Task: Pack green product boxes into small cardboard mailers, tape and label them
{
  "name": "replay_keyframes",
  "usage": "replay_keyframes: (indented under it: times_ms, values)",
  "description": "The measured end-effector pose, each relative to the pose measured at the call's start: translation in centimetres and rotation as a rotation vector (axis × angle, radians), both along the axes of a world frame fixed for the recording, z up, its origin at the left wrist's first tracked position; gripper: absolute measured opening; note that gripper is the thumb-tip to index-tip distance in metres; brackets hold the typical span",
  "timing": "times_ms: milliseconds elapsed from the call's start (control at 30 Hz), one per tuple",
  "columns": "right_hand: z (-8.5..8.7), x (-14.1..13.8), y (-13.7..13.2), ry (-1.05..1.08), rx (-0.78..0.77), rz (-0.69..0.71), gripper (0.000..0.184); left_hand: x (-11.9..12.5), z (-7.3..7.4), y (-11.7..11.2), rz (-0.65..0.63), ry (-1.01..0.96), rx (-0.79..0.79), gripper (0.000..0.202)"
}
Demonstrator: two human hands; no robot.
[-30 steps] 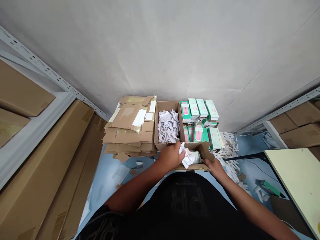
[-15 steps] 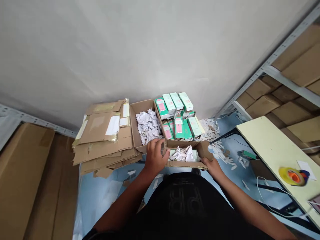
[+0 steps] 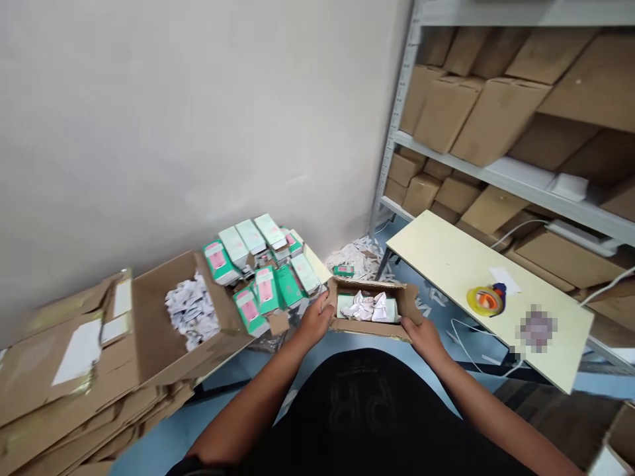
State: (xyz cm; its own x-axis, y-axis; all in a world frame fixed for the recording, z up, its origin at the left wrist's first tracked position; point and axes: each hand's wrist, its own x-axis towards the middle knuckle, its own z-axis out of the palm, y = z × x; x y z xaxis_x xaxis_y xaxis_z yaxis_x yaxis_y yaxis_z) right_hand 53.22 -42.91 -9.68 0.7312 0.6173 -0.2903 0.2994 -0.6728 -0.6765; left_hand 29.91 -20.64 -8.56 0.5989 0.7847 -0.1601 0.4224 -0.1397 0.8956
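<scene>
Box of brown cardboard [image 3: 370, 328], oblong, held at opposite ends by left hand [image 3: 316, 322] and right hand [image 3: 423, 336], crumpled white paper [image 3: 358, 308] inside.

Pale wall [image 3: 198, 119], blue floor [image 3: 153, 443]; metal shelving [image 3: 476, 170] at right, cream table [image 3: 436, 258] before it.

Lower center of the frame: the left hand [image 3: 317, 320] and right hand [image 3: 421, 336] grip opposite ends of an open carton [image 3: 367, 328] containing crumpled paper [image 3: 366, 307]; right, a pale table [image 3: 446, 264].
</scene>
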Motion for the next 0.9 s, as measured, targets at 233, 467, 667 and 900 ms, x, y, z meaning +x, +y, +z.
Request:
replay_keyframes:
  times_ms: [233, 467, 667, 900]
  values:
    - [0.5, 12.6, -4.2, 0.018, 0.125, -0.233, 0.032, 16.3, 0.7, -2.4, -0.098, 0.012, -0.017, 0.056]
    - [0.1, 19.3, -5.4, 0.181, 0.393, -0.529, 0.054, 27.7, 1.4, -1.3, -0.226, 0.014, 0.001, 0.054]
    - [-1.1, 23.5, -4.0, 0.199, 0.452, -0.634, 0.052, 36.5, 0.7, 2.0, -0.36, 0.062, 0.003, 0.056]
    - [-4.5, 29.4, 0.2, 0.207, 0.351, -0.77, 0.051, 47.0, -2.5, 8.8, -0.616, 0.027, 0.008, 0.053]
